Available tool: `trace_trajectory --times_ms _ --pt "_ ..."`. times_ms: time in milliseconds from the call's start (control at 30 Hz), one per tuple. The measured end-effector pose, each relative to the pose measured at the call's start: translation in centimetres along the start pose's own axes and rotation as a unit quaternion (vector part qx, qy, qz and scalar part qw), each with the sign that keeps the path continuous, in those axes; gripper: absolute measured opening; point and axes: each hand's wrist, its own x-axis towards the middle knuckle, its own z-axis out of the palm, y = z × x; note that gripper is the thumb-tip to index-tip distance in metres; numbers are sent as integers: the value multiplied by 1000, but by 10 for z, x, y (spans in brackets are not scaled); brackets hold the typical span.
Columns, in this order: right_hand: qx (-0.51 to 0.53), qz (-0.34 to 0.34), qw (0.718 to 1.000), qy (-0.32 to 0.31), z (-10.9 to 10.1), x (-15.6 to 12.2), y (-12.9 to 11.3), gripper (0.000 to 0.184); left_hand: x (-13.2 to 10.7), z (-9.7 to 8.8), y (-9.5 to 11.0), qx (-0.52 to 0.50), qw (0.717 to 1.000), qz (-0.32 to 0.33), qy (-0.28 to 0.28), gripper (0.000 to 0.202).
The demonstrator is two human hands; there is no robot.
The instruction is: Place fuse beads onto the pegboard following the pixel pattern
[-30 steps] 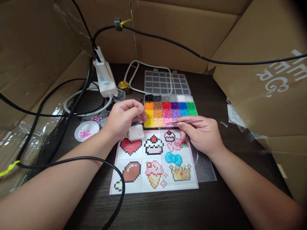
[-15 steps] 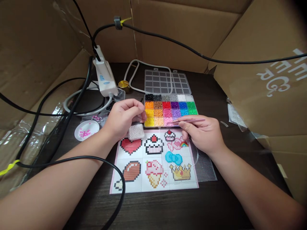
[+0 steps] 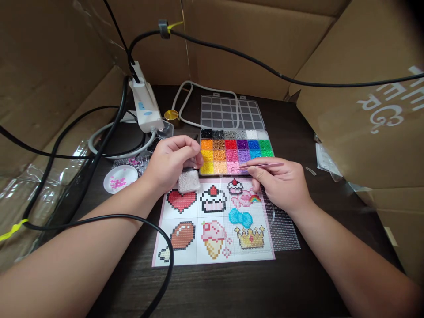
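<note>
My right hand (image 3: pixel 278 181) is closed around a pair of pinkish tweezers (image 3: pixel 265 166). Their bent tip is over the pink compartment in the front row of the bead box (image 3: pixel 218 155), which has beads sorted by colour. My left hand (image 3: pixel 175 161) has its fingers curled together at the box's left edge; what they hold, if anything, is hidden. Just below those fingers is a small clear case of whitish beads (image 3: pixel 188 181). Beneath both lies a pattern sheet (image 3: pixel 185 260) with pixel pictures, and a blue bead bow (image 3: pixel 240 217) rests on its right half.
A white dish of pink beads (image 3: pixel 120 179) stands left of my forearm. The bead box's clear lid (image 3: pixel 232 112) lies open behind it. A white power strip (image 3: pixel 145 106), a gold tin (image 3: pixel 171 116) and black cables (image 3: pixel 165 282) surround the workspace, with cardboard walls (image 3: pixel 232 57) beyond.
The view has shifted very slightly. Both hands hold nearly the same positions, and the tweezers' tip stays over the pink beads.
</note>
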Motion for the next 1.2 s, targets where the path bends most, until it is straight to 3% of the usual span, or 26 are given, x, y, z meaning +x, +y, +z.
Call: trace_trajectory --times_ms 1200 --pt "3 8 1000 -2 0 1 -2 17 -1 0 0 9 1000 -1 5 6"
